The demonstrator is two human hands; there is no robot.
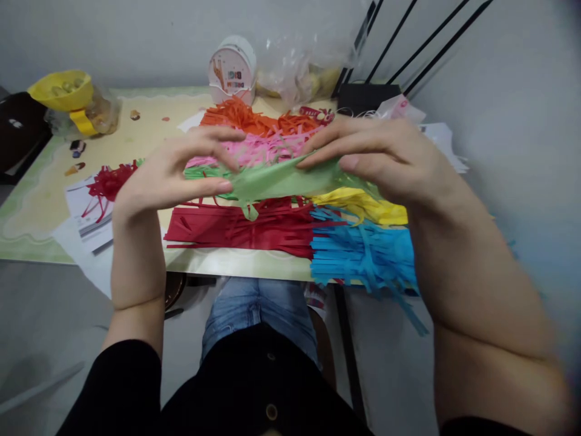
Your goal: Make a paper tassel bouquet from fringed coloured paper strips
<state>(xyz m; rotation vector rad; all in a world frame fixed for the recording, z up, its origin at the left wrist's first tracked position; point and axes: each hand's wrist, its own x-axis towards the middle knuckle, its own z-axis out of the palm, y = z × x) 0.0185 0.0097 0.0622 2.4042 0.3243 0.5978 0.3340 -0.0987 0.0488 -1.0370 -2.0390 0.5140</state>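
Spreading across the pale yellow counter with a green border (40,194), the coloured strips suggest that much of the cutting is done. The long dark-red paper bundle (236,233) and the bright blue paper bundle (385,248) lie nearest the body, both split into narrow strips. Behind them are the orange paper fringe (263,124), the pink paper fringe (267,147) and the yellow paper bundle (385,211), with some bright green paper strips (204,173) at the left. A small crimson paper tuft (111,181) sits apart on papers at the far left.

The pale green thin paper piece (281,180) is raised above these, between the hands, and looks like the part being worked on. Loose ends dangle from its left end; blur hides how much of it is cut or left to arrange. The right hand (390,151) has its fingers closed on the paper's upper edge. The left hand (158,163) is by the other end, its fingers curved and parted from the thumb; whether they touch the paper, I cannot tell.

As for writing, the white printed sheets (93,233) carry type too small to read. The white round tub (232,69) says "DREAM BIG!" upside down, beside a drawing. The small red label (315,114) has pale letters, too blurred to make out.
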